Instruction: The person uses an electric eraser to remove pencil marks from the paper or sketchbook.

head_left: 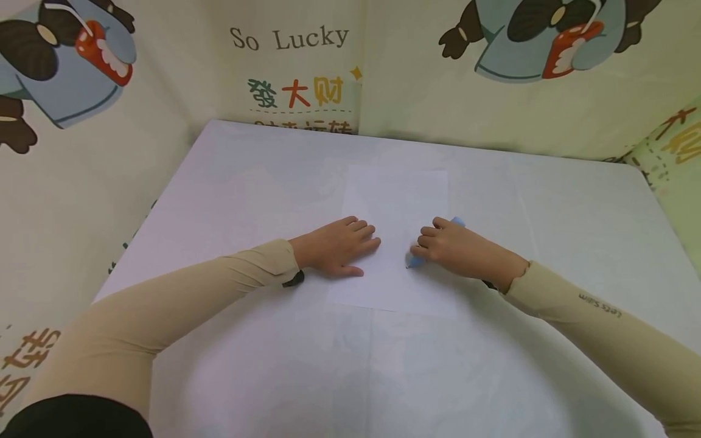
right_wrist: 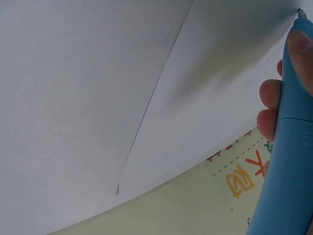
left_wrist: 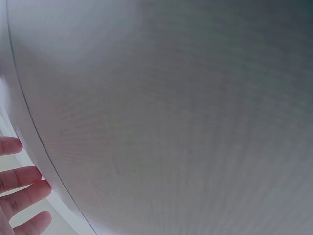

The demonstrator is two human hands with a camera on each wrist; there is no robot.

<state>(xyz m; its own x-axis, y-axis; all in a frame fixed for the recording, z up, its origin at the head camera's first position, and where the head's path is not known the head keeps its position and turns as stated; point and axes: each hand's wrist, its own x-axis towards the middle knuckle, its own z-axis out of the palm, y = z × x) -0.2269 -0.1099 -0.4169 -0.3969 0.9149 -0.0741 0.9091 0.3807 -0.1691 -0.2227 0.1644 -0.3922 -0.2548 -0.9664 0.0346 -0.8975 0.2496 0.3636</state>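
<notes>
A white sheet of paper (head_left: 397, 194) lies flat on the white table. My left hand (head_left: 338, 248) rests on its left part with fingers straight and thumb spread; in the left wrist view only some fingers (left_wrist: 24, 198) show at the lower left. Over the sheet's right side, my right hand (head_left: 457, 246) grips a thick blue pen (right_wrist: 286, 166), thumb near its front and fingers curled round the barrel. The pen's narrow tip (right_wrist: 302, 13) points down at the paper, toward me in the head view. Part of the barrel is hidden by the hand.
The white-covered table (head_left: 263, 377) has faint creases. Behind it stands a cream backdrop (head_left: 405, 79) with printed lettering and cartoon figures, which also runs along both sides. A dark band (head_left: 294, 280) sits under the left sleeve's cuff.
</notes>
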